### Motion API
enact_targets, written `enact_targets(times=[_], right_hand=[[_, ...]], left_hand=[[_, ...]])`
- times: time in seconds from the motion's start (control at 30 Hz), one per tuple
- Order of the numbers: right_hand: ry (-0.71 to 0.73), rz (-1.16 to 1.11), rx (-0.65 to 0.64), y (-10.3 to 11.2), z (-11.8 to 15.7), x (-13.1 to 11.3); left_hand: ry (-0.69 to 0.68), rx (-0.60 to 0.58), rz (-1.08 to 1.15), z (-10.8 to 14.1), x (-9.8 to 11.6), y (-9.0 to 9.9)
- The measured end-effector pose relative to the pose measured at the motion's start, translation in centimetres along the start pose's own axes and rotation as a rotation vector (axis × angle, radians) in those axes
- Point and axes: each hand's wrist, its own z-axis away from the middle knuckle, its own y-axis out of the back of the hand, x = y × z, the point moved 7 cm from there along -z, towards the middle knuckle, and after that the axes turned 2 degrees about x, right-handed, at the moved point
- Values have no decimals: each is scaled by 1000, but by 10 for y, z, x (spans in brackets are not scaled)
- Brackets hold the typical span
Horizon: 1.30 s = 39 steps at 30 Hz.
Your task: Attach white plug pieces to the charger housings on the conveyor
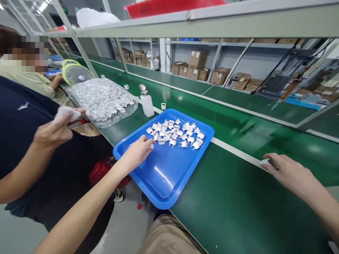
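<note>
1. Here, one blue tray (pixel 169 183) lies on the green belt (pixel 238 197), its near corner hanging over the belt's near edge.
2. A heap of small white plugs (pixel 176 134) fills the tray's far corner; roughly thirty, too crowded to count exactly. The near half of the tray is bare.
3. The left hand (pixel 136 153) reaches over the tray's left rim, fingers drawn together at the near end of the heap. It touches one plug there, though whether it is pinched cannot be told.
4. The right hand (pixel 284 173) rests on the belt well to the right of the tray, at the white stripe. Its fingers are closed around one small white piece (pixel 265 163) with a dark tip, mostly hidden.
5. One white bottle (pixel 147 102) with a metal cap stands just beyond the tray's far left corner.
6. Two small white caps stand on the belt: one (pixel 163 106) right of the bottle, one (pixel 126 86) farther back.
7. One clear bag (pixel 103 100) of more white plugs lies at the belt's near edge, left of the bottle.
8. One green fan (pixel 75 72) stands behind the bag.
9. A co-worker's hand (pixel 54 132) at the left holds one white cloth (pixel 67 113); a second person sits farther back.
10. Cardboard boxes (pixel 197 65) fill the shelves beyond the belt.
</note>
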Motion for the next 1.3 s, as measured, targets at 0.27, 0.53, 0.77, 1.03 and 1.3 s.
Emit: enact_targets(times=[0.27,0.53,0.77,1.03,1.3], right_hand=[[131,-195,-239,-1,135,-84],[158,-709,-55,29,152,-76],[-184,-1230,-45,7,161,-51],[-391,-1545,-43,-8,165,-45],[-515,-1667,46,-11,166,-33]], left_hand=[[-386,-238,933,90,205,-54],[-216,-490,1222,78,280,-107],[-349,-297,1092,58,289,-102],[-565,-28,925,51,319,-82],[-601,-144,633,48,312,-123]])
